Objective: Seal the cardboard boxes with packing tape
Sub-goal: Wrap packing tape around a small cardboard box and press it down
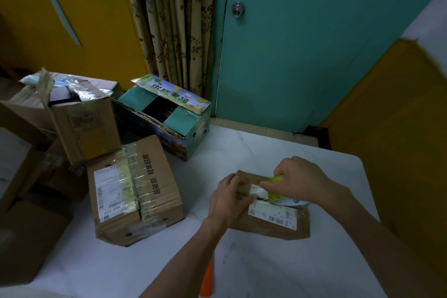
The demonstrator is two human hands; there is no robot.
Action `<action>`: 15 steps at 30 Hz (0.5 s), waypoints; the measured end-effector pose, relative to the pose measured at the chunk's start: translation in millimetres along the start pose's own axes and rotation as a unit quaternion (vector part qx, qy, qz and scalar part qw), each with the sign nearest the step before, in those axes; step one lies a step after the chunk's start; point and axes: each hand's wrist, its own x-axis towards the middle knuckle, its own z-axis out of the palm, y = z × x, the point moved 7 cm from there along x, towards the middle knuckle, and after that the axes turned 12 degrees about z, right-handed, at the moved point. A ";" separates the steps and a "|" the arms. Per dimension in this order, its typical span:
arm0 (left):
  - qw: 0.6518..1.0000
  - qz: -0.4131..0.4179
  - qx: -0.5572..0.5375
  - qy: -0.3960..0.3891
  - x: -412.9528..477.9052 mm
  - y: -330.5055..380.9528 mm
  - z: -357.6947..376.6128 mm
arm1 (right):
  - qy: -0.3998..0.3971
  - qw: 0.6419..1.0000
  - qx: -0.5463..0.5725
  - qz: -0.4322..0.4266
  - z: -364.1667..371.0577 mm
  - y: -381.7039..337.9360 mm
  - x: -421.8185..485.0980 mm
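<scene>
Four cardboard boxes are clearly visible on the white counter, with more loose cardboard piled at the left edge that can't be counted. There is one tape roll, yellow-green, standing on the small flat box nearest the person. The right hand grips the roll from above. The left hand is curled over the left end of that box, holding it down. A dark slit shows between its flaps just beside the roll.

The taped brown box to the left is closed, with tape along its seam. Behind it, the printed green box has a gap in its top; the inside is dark and the contents can't be made out. The tall brown box has loose flaps and crumpled tape.

One orange object lies partly under the left forearm.
</scene>
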 end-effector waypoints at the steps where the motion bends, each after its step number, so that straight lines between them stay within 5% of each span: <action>1: 1.000 0.009 0.007 -0.005 -0.3 -3.0 0.1 | -0.002 1.000 0.000 0.005 4.9 7.0 1.2; 15: 0.996 0.026 0.033 -0.083 -5.9 3.3 -10.1 | -0.039 0.986 0.018 0.159 58.1 133.4 -6.8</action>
